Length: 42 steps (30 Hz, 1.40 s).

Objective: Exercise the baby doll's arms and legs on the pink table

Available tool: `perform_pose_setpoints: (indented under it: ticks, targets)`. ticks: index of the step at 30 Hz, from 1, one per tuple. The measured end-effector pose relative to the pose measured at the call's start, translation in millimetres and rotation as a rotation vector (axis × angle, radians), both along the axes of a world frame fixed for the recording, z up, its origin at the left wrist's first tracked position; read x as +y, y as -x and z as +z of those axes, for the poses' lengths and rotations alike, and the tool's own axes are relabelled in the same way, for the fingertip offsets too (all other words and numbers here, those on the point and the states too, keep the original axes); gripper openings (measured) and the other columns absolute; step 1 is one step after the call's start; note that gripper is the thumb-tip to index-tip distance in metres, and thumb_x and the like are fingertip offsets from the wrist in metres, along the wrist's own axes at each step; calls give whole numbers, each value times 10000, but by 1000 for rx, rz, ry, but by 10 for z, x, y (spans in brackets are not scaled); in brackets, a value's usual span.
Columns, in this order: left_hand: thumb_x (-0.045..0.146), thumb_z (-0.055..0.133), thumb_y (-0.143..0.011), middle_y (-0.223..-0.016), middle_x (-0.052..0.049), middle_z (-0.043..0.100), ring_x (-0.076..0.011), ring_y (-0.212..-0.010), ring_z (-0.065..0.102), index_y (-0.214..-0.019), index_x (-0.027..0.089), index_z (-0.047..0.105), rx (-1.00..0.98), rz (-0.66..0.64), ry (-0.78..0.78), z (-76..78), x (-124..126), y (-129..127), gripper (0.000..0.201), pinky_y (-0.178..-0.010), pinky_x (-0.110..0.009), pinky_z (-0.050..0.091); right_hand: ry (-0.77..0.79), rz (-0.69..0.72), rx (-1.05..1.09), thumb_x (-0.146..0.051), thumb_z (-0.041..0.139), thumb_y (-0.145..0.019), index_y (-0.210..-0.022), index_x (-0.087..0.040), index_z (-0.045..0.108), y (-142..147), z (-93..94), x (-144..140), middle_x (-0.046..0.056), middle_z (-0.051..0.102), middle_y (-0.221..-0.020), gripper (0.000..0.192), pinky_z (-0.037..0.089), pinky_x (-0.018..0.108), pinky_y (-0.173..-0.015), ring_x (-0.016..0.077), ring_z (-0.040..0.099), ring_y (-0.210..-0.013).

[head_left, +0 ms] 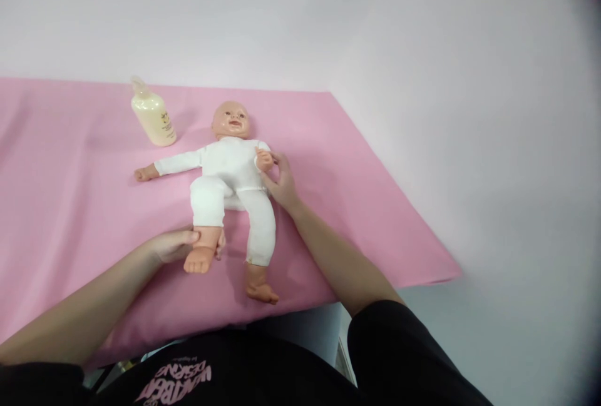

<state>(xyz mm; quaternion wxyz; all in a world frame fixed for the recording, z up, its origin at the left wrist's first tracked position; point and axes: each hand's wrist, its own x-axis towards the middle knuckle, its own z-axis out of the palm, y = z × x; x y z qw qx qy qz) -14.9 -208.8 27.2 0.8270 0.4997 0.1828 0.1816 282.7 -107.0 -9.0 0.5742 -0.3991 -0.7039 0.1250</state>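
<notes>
A baby doll (pixel 230 162) with a white cloth body lies face up on the pink-covered table, its head away from me. My left hand (pixel 176 245) is wrapped round the doll's lower leg, just above the foot on the left side; its fingertips show on the far side of the ankle. My right hand (pixel 283 184) grips the doll's hand and forearm on the right, with the thumb at the doll's side. That doll arm is bent up over the body. The doll's other arm stretches out to the left, and its other leg lies straight toward me.
A pump bottle (pixel 154 119) of pale yellow liquid stands behind the doll to the left. The pink cloth (pixel 84 206) covers the table, whose right edge slants toward me. White walls (pixel 469 112) rise at the back and right.
</notes>
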Motion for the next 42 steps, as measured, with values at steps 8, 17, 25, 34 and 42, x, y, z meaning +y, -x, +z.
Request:
perform_pose_setpoints:
  ticks: [8,17,25,34,42]
  targets:
    - [567,782,-816,-1181,-139,704,-324,-1121,646,-1199,116,689,174,-313,-131,165,-4,56,599,-976,-389,516,214,-110,372,-641,637,-901,-1420,-260,460,-68,-93,156,131,574,-1410,668,550,475,-1081,277,598,-1315]
    - [465,821,-828,-1267,-128,681,-288,-1201,630,-1271,129,640,162,-404,-201,81,29,61,585,-1056,-366,501,355,-118,637,-599,637,-858,-1596,-284,207,-159,-5,175,137,283,-1699,910,493,486,-1167,265,442,-1515]
    - [607,785,-752,-992,-101,626,-265,-924,644,-991,162,633,-141,-182,74,-2,-19,11,527,-921,-448,578,194,-149,345,-626,584,-934,-1508,-228,352,-128,-62,160,187,492,-1530,737,563,462,-1041,296,573,-1370]
    - [757,675,-791,-890,-32,511,-203,-858,577,-872,179,542,-241,131,224,-119,58,27,599,-919,-417,575,71,-105,76,-490,690,-897,-1267,-253,572,-39,-49,40,103,677,-1209,455,555,460,-1004,260,653,-1105]
    - [712,635,-863,-938,-55,580,-213,-864,633,-932,146,608,-199,165,239,-100,42,13,571,-952,-422,556,-51,-57,-145,-355,670,-918,-1250,-280,630,2,121,-86,88,706,-1237,342,508,517,-1090,284,637,-1179]
